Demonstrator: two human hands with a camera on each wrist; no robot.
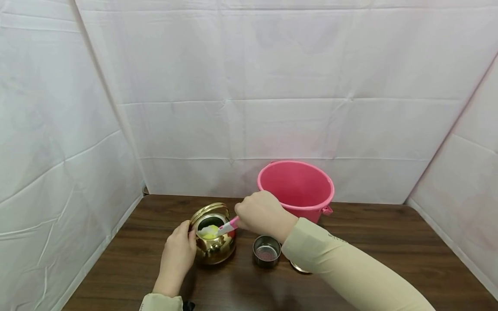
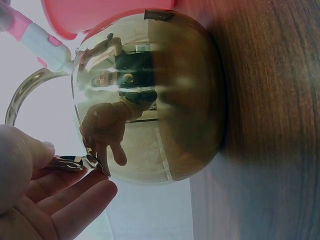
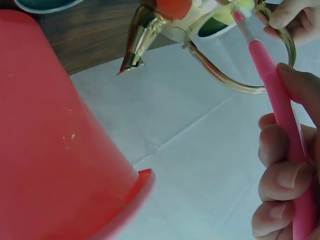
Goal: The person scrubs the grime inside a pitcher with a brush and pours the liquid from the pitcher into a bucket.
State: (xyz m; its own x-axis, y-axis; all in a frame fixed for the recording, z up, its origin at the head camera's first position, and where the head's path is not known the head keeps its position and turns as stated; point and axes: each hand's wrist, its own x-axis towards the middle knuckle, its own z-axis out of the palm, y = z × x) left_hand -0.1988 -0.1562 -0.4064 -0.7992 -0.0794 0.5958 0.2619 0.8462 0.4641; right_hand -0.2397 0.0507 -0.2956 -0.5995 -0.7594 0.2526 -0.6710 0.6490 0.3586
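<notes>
A shiny gold kettle (image 1: 215, 252) stands on the wooden table, its top uncovered and its curved handle (image 1: 210, 207) raised. At its left side my left hand (image 1: 177, 248) pinches the base of that handle between thumb and fingers, as the left wrist view shows closely. My right hand (image 1: 262, 211) comes across from the right, fingers wrapped round the long pink-and-white stick (image 3: 275, 85) of a cleaning brush. The brush's yellow and white head (image 1: 210, 232) sits in the kettle's mouth, its lower part hidden inside. In the right wrist view the spout (image 3: 142, 37) points away from my left hand.
Behind my right wrist stands a pink bucket (image 1: 295, 183). A small metal cup (image 1: 266, 264) is right of the kettle. Partly under my right sleeve lies a round gold-rimmed piece (image 1: 299, 268). White cloth (image 1: 249, 108) hangs round the table's back and sides.
</notes>
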